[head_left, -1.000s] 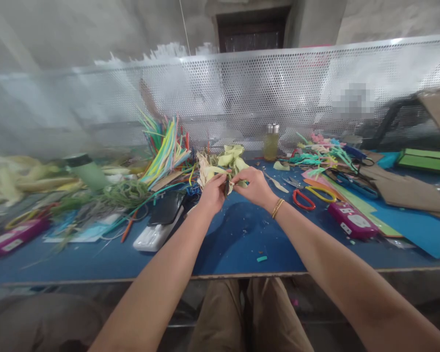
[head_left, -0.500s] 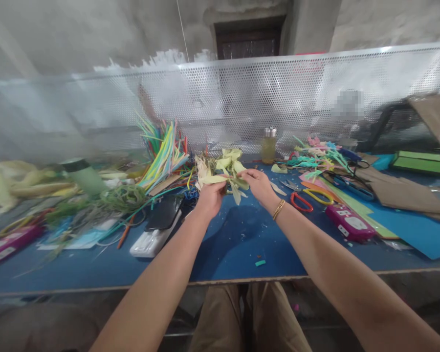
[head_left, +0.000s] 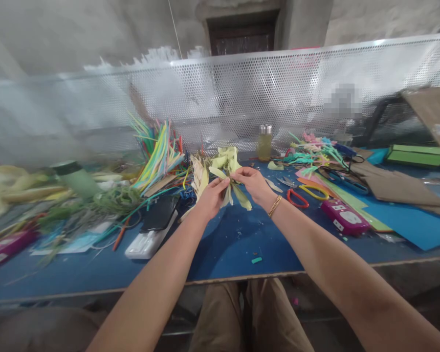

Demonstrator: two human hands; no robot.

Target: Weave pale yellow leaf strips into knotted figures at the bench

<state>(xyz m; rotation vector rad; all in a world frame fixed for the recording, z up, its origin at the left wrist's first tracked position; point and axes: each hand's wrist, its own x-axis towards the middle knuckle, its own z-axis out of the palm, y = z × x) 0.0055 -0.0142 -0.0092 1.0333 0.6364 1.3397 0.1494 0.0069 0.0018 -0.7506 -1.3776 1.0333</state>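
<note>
A perforated metal screen [head_left: 242,98] lines the far edge of the blue desk [head_left: 223,254]. Between its near and far edges, the left hand [head_left: 210,198] and right hand [head_left: 255,184] pinch pale leafy strips [head_left: 242,197]; a teal scrap [head_left: 256,260] lies by the near edge.

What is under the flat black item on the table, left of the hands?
A white box-like object is under the flat black item, its near end sticking out. The black item covers its far part, so what is there can't be seen.
</note>
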